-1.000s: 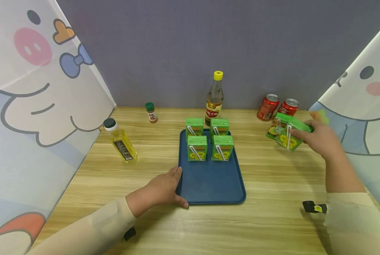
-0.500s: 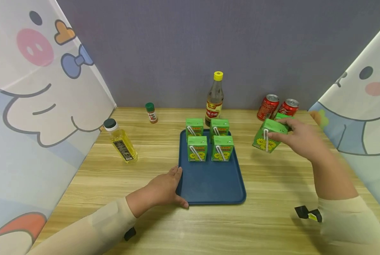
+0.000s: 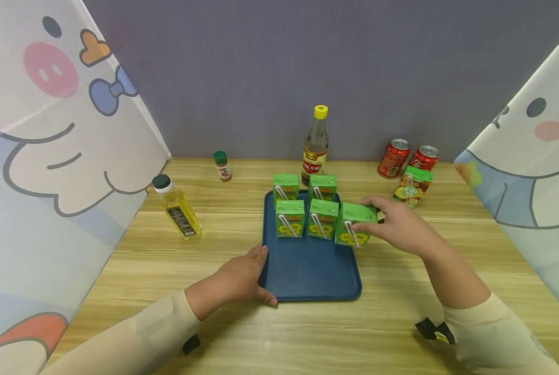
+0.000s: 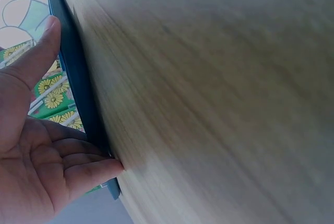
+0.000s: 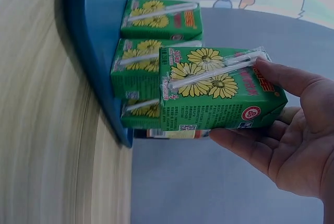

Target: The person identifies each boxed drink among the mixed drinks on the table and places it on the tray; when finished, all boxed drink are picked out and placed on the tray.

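Note:
My right hand [image 3: 398, 224] pinches a green drink carton [image 3: 354, 224] with yellow flowers and a white straw, thumb on its front face. It is at the right rim of the blue tray [image 3: 309, 276], right beside the front right carton [image 3: 323, 221], which leans slightly left. Several matching cartons stand in two rows at the tray's back. In the right wrist view, the held carton [image 5: 214, 88] overlaps those behind it. At the tray's left edge, my left hand [image 3: 237, 278] rests with fingers and thumb spread against the rim, as the left wrist view also shows.
Another green carton [image 3: 412, 187] stands at the right before two red cans [image 3: 394, 158]. Behind the tray is a yellow-capped sauce bottle [image 3: 315, 151]. An oil bottle [image 3: 178, 208] and a green-capped spice jar [image 3: 222, 166] stand at the left. A grey wall [image 3: 260, 78] closes off the back.
My right hand has carried the carton left from near the cans to the tray's right side. The front right carton has shifted slightly left. My left hand has stayed at the tray edge.

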Available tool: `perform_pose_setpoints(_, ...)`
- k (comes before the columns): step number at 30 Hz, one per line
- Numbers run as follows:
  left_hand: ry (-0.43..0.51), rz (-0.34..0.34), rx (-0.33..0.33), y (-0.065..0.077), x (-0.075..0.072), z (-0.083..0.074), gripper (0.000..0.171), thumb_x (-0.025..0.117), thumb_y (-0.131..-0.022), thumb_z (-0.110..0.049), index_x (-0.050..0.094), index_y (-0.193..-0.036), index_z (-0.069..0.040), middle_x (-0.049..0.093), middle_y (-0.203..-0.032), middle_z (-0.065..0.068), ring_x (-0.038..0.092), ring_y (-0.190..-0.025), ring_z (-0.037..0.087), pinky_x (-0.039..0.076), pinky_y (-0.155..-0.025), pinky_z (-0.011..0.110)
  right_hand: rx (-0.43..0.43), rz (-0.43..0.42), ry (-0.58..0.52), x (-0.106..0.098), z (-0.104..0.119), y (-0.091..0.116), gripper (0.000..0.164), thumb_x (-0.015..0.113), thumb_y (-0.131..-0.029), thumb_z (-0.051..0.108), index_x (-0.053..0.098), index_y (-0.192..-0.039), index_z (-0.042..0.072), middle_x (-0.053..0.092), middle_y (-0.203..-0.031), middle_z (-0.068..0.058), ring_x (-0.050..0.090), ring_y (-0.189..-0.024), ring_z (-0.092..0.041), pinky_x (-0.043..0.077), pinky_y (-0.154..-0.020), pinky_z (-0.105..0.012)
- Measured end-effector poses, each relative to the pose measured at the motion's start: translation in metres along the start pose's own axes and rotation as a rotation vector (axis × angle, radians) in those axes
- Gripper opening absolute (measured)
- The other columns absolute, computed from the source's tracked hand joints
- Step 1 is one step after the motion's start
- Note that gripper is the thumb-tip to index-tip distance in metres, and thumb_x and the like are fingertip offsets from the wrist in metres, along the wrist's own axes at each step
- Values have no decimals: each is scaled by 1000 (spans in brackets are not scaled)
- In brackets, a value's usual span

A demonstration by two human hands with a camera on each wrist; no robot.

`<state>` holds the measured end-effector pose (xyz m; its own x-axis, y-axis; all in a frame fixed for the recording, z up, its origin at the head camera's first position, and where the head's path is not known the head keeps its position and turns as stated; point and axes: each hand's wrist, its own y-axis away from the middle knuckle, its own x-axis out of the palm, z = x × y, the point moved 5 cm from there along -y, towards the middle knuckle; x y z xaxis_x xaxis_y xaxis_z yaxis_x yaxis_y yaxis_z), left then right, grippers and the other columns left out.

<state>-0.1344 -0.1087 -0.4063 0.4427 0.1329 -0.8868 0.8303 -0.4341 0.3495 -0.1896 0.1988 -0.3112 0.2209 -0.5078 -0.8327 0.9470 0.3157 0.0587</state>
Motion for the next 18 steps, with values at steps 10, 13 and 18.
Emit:
perform_pose_setpoints(10, -6, -2, 11, -1, 2, 1, 125, 79, -66, -66, 24, -152, 6, 24, -158, 25, 25, -148, 33, 35, -113, 45, -96, 14, -48, 20, 21, 1, 56, 72, -82, 57, 61, -124, 22, 65, -112, 0, 63, -89, -15, 53, -72, -32)
perform_pose_setpoints(13, -4, -1, 11, -1, 2, 1, 125, 79, -66, -67, 24, -153, 6, 24, -159, 24, 25, -148, 33, 35, -113, 45, -108, 49, -65, 32, 26, -2, 58, 71, -82, 58, 60, -127, 22, 65, -114, 0, 63, -88, -15, 52, -71, -33)
perform_pose_setpoints(18, 1, 3, 8, -1, 2, 1, 125, 78, -66, -67, 24, -153, 4, 23, -159, 23, 24, -148, 32, 34, -113, 45, -149, 77, -70, 53, 39, -9, 56, 73, -83, 55, 60, -126, 22, 66, -108, 3, 59, -87, -15, 50, -72, -33)
